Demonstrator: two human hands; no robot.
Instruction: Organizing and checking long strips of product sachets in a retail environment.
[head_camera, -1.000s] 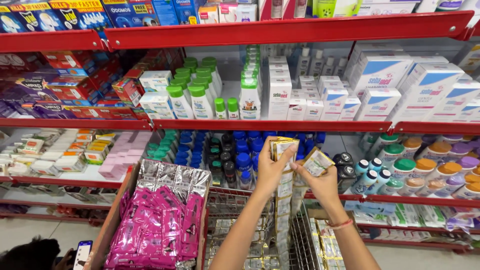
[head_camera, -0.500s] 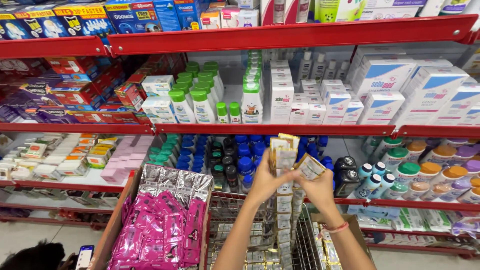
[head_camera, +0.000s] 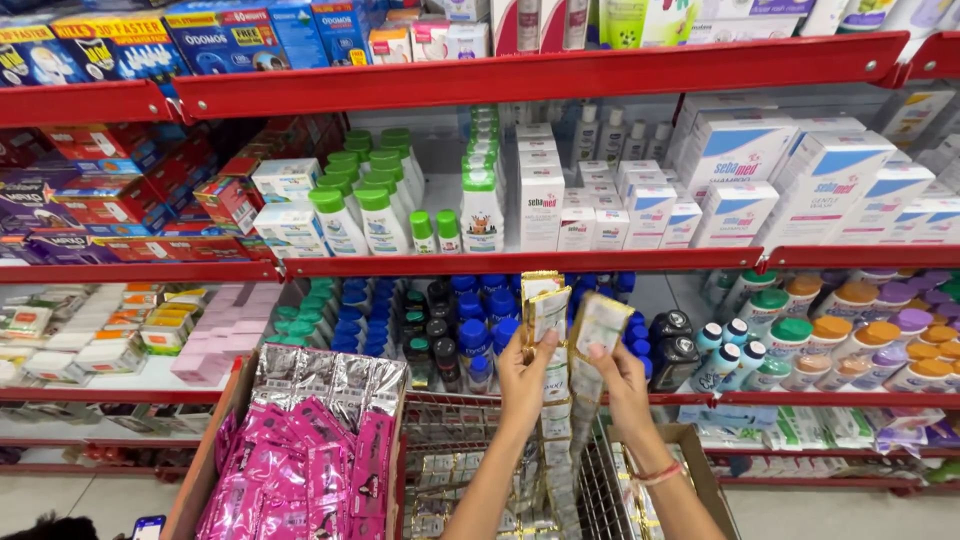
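- Sachet strips (head_camera: 548, 330): gold-edged, thin, limp, light, likely slippery; held raised before the blue-capped bottles (head_camera: 478, 335).
- My left hand (head_camera: 525, 375) pinches one strip's top; best gripped at seams.
- My right hand (head_camera: 622, 378) clasps another strip (head_camera: 598, 325).
- Wire basket (head_camera: 450, 440) below.

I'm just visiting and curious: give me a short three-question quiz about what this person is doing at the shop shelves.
1. True or false: both hands hold strips of small gold sachets.
2. What lies in the cardboard box at lower left? A) pink sachets B) green bottles C) white cartons
3. Fill in: the shelf rails are ___ in colour.

Key:
1. True. The left hand and the right hand each grip a sachet strip hanging down over a wire basket.
2. A. Pink sachets fill the cardboard box, with silver ones behind.
3. Red, as on the shelf rail above the hands.
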